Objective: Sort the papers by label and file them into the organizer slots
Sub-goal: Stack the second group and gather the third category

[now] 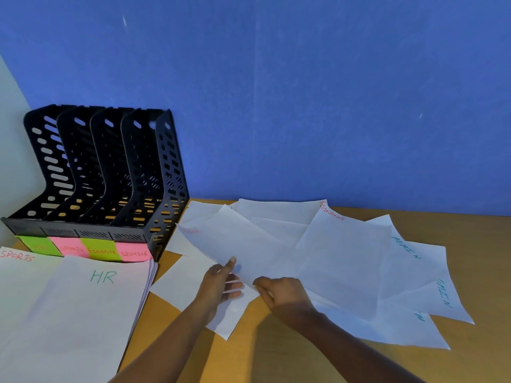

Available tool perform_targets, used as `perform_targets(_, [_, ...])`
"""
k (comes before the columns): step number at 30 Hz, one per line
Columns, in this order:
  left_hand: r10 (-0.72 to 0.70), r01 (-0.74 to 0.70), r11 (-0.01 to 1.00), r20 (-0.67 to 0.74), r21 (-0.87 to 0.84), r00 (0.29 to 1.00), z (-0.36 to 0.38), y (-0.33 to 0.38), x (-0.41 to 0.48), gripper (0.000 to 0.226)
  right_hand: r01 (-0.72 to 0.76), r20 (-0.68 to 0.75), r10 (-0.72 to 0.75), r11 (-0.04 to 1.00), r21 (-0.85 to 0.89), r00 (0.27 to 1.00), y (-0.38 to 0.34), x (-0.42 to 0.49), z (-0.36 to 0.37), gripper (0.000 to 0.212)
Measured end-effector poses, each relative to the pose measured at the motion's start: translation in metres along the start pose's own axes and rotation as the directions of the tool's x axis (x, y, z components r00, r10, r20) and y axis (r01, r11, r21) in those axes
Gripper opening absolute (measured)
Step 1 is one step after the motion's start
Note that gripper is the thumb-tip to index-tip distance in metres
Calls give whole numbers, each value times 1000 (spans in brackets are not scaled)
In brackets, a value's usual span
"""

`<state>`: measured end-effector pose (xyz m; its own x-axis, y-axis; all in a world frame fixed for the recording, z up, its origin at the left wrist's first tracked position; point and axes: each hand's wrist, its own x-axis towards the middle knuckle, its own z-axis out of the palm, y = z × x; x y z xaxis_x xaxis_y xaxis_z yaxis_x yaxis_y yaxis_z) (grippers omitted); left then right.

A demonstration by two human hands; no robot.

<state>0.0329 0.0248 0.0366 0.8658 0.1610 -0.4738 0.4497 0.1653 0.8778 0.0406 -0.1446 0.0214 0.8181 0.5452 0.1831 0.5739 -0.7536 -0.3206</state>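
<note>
Left hand: The left hand (221, 283) pinches the near edge of the lifted sheet (249, 244), with the thumb on top and the fingers curled underneath.
Right hand: The right hand (282, 297), just beside the left, grips the same edge between its thumb and curled fingers.
Lifted sheet: It is raised at a tilt above the heap in the middle of the surface (249, 355). Faint red lettering near its left corner is too blurred to read.
Loose papers: The loose papers (276, 214) lie overlapping across the right half of the surface, back to the foot of the blue wall (304, 106). A FINANCE sheet (345, 252), lettered in red, lies on top at centre-right. An ADMIN sheet (414, 266), lettered in teal, lies farther right among others with teal lettering.
Organizer: The black perforated organizer (171, 167) stands upright at far left, its four slots side by side.
Sticky notes: Four sticky notes (101, 251) hang along its front lip, reading left to right HR, SPORTS, FINANCE, ADMIN.
Stack: Just in front of the organizer lies a stack with an HR sheet (91, 313) on top. A SPORTS sheet (19, 272) shows from under it at left.
</note>
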Motion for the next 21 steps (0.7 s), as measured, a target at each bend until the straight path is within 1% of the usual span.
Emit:
perform_targets(2, [58, -59, 998, -13, -26, 998, 3, 0, 0, 43, 105, 16, -104, 994, -16, 994, -5, -2, 7, 35])
perform_targets(3, [86, -88, 996, -47, -26, 995, 3, 1, -1, 43, 143, 19, -142, 989, -30, 990, -5, -4, 10, 37])
perform_targets(5, [145, -146, 989, -128, 3, 981, 1, 2, 0, 27, 157, -48, -156, 988, 15, 987, -5, -9, 5, 46])
perform_targets(6, [159, -157, 987, -159, 25, 974, -2, 3, 1, 23, 103, -51, -100, 992, 67, 994, -4, -10, -1, 49])
perform_targets(7, [161, -154, 987, -185, 52, 969, -6, 2, 4, 24, 16, -8, -15, 992, 124, 1000, -2, -11, -7, 52])
perform_targets(8, [162, -145, 985, -219, 89, 962, -11, 2, 6, 30, -69, 68, 58, 985, 160, 996, 5, -12, -10, 59])
perform_targets(9, [163, -131, 982, -258, 137, 952, -18, 1, 10, 40, -139, 120, 121, 979, 151, 985, 16, -14, -9, 64])
perform_targets(10, [170, -120, 976, -292, 182, 941, -23, 0, 13, 46, -180, 153, 162, 977, 113, 975, 26, -15, -7, 64])
perform_targets(11, [181, -112, 969, -318, 222, 931, -28, -1, 16, 48, -208, 153, 196, 976, 62, 968, 36, -18, -5, 62])
perform_targets(12, [188, -103, 962, -337, 253, 923, -33, -1, 18, 48, -205, 96, 205, 979, -13, 974, 44, -22, -3, 62])
perform_targets(13, [190, -95, 957, -344, 275, 920, -37, -1, 19, 46, -237, 119, 241, 970, -50, 963, 52, -25, -1, 63])
perform_targets(15, [185, -72, 946, -346, 315, 920, -44, -1, 21, 44, -318, 105, 332, 939, -132, 937, 66, -29, 6, 49])
perform_targets(16, [178, -57, 939, -340, 338, 923, -46, -1, 20, 43, -357, 140, 377, 922, -148, 915, 75, -31, 12, 50])
perform_targets(19, [152, -20, 923, -314, 385, 937, -48, -3, 21, 42, -329, 163, 373, 912, -243, 913, 82, -37, 14, 72])
perform_targets(21, [145, -10, 914, -303, 406, 942, -48, -5, 21, 42, -324, 106, 364, 904, -278, 925, 86, -38, 15, 83])
